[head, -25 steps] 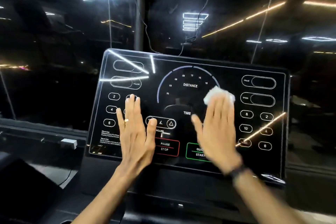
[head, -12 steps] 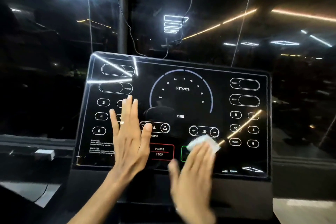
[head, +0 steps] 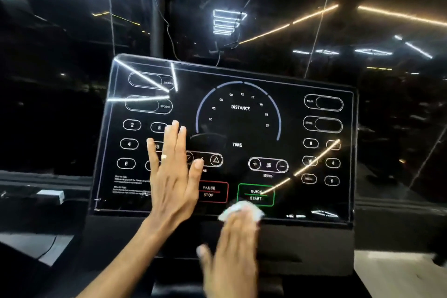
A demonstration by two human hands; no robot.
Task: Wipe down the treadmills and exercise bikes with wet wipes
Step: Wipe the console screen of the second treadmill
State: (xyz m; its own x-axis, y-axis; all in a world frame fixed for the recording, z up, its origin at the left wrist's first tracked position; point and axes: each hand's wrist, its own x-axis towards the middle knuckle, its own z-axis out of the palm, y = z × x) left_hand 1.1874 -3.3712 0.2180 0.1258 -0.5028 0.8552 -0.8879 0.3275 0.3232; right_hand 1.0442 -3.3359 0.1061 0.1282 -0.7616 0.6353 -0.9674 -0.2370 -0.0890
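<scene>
A glossy black treadmill console (head: 302, 75) fills the middle of the view, tilted slightly, with white button outlines, a distance dial, a red pause button and a green quick start button. My left hand (head: 173, 176) lies flat on the left half of the panel, fingers straight, a ring on one finger. My right hand (head: 232, 249) presses a white wet wipe (head: 238, 209) with straight fingers against the panel's bottom edge, just below the quick start button. Most of the wipe is hidden under my fingers.
Behind the console stands a dark glass wall (head: 362, 19) with reflected ceiling light strips. A black post (head: 157, 19) with loose cables rises behind the panel. A pale floor patch (head: 391, 273) shows at the lower right and a small white box (head: 50, 195) sits at the left.
My right hand has swept the wipe down from beside the distance dial to the panel's bottom edge. My left hand stayed flat on the left half.
</scene>
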